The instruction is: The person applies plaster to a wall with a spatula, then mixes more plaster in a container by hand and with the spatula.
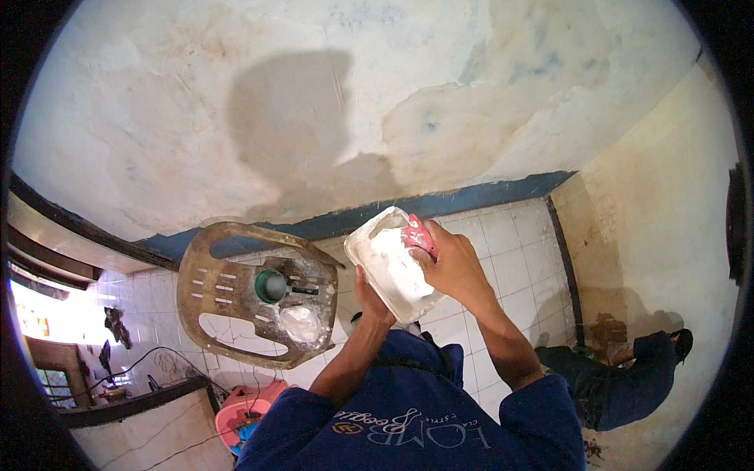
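Note:
My left hand [372, 299] is closed on the near left side of a white, paste-smeared tray [358, 245], holding it up in front of me. White paste [389, 257] covers much of its inside. In my right hand [459, 265] is a red scraper [415, 235], gripped between thumb and fingers over the tray's right side. The scraper has white smears, and its working edge is partly hidden by my fingers and the paste.
A stained plastic chair [196, 271] stands at left, bearing a green-rimmed container [271, 286] and a white lump [301, 323]. Ahead rises a patchy wall [314, 118]. A person [636, 381] crouches at right by another wall. Cables trail near a pink plastic item [242, 407] at lower left.

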A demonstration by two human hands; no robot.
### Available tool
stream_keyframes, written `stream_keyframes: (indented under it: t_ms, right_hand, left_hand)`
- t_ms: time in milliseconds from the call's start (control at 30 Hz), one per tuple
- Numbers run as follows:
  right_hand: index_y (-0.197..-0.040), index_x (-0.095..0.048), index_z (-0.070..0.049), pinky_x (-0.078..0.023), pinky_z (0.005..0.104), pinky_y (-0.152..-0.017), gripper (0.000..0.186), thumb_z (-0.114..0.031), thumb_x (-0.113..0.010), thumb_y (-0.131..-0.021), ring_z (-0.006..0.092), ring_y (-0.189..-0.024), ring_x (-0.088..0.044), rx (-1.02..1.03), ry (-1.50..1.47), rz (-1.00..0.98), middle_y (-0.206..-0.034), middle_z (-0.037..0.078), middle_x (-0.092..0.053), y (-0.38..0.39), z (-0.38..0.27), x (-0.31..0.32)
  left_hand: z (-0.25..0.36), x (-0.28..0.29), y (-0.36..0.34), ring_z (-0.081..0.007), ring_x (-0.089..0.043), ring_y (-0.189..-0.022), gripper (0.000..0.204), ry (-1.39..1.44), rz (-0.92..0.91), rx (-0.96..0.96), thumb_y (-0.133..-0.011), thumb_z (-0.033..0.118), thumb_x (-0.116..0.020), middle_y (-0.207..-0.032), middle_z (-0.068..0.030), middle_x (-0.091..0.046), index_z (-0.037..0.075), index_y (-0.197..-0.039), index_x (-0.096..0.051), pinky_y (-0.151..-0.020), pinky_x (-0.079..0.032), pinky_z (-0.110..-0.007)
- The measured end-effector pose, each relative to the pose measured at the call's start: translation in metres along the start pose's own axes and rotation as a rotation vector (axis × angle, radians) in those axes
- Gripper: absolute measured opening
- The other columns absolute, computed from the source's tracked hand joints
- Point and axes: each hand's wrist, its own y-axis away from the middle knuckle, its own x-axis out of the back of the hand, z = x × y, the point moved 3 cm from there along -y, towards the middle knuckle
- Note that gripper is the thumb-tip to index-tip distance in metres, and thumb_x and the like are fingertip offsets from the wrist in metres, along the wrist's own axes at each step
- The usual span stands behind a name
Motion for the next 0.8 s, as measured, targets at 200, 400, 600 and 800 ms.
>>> stream_keyframes:
  t_ms: [200,400,600,800]
  right_hand:
    - [-0.109,-0.052,-0.003,-0.047,0.0471,-0.062,0.036,-0.017,-0.066,-0.078,0.0417,-0.070,-0.061,-0.047,0.039,0.058,-0.074,0.022,-0.063,0.006,0.003,0.002]
    - [-0.105,-0.049,-0.002,-0.046,0.0513,-0.064,0.033,-0.019,-0.062,-0.081,0.0407,-0.070,-0.062,-0.035,0.144,-0.019,-0.072,0.021,-0.063,0.002,0.002,0.001]
    - [-0.112,-0.048,0.000,-0.046,0.0507,-0.065,0.038,-0.016,-0.062,-0.080,0.0424,-0.071,-0.061,-0.057,0.123,-0.029,-0.075,0.023,-0.063,0.001,0.000,0.004]
    - [-0.115,-0.048,0.001,-0.046,0.0504,-0.066,0.039,-0.013,-0.061,-0.080,0.0436,-0.073,-0.060,-0.066,0.053,-0.027,-0.076,0.025,-0.062,-0.003,-0.003,0.010]
  left_hand:
    - [0.000,0.006,0.003,-0.0328,-0.044,-0.125,0.086,-0.015,0.025,0.007,-0.078,0.061,-0.053,-0.139,-0.0136,-0.040,0.011,-0.142,-0.028,-0.103,-0.037,-0.049]
    - [-0.002,0.002,0.004,-0.0335,-0.044,-0.124,0.086,-0.044,0.039,0.023,-0.077,0.060,-0.054,-0.139,-0.0145,-0.041,0.009,-0.142,-0.029,-0.103,-0.038,-0.048]
    - [-0.002,0.004,0.001,-0.0339,-0.045,-0.124,0.085,-0.017,0.031,0.011,-0.077,0.058,-0.052,-0.138,-0.0154,-0.041,0.008,-0.142,-0.028,-0.103,-0.038,-0.048]
    - [0.000,0.002,0.001,-0.0339,-0.045,-0.124,0.084,-0.044,0.069,0.005,-0.078,0.057,-0.051,-0.139,-0.0157,-0.041,0.007,-0.142,-0.028,-0.103,-0.038,-0.048]
